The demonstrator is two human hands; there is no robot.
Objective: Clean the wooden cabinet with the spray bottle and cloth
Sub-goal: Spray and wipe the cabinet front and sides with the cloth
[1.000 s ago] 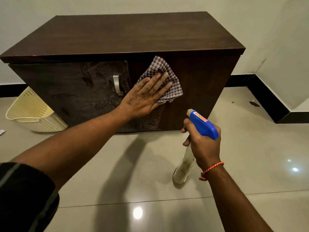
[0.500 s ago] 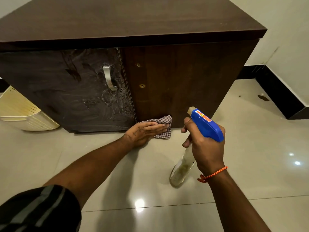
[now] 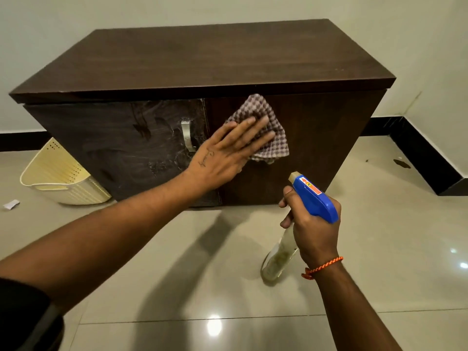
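Observation:
A dark brown wooden cabinet [image 3: 202,59] stands on the floor against the wall. My left hand [image 3: 228,153] lies flat on a checked cloth [image 3: 263,120] and presses it against the upper part of the cabinet's right front panel. The left door [image 3: 106,143] shows wet smears and foam around its metal handle [image 3: 187,136]. My right hand [image 3: 311,229] is closed around a clear spray bottle with a blue trigger head [image 3: 314,198], held above the floor in front of the cabinet's lower right corner, nozzle towards the cabinet.
A cream plastic basket [image 3: 63,176] lies tipped on the floor by the cabinet's left end. A scrap of paper [image 3: 10,204] lies at far left. Glossy floor tiles [image 3: 379,249] reflect ceiling lights. Black skirting [image 3: 428,160] runs along the right wall, with a dark spot nearby.
My left hand has swept the cloth from the bottom edge of the right panel back up to its upper part. The right hand with the bottle has stayed roughly in place.

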